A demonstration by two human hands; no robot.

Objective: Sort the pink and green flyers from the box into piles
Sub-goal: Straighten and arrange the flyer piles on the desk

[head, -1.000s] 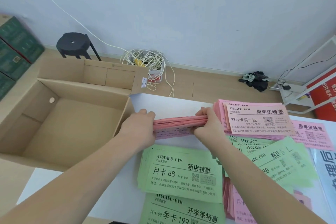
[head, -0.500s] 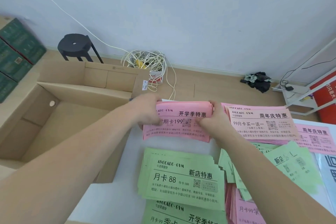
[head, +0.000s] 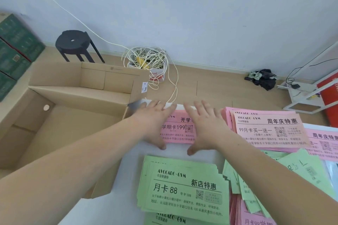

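Left grip (head: 153,124), right grip (head: 204,126) splayed over pink flyer stack (head: 180,130).

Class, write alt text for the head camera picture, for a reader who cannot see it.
The left hand and right hand press flat on a pink flyer stack on a white table. A green flyer pile lies nearer, a cardboard box to the left.

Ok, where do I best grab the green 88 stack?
Probably its left short edge, coming from the left: the green 88 stack lies flat, with bare table beside that edge, while loose green flyers crowd its right end.
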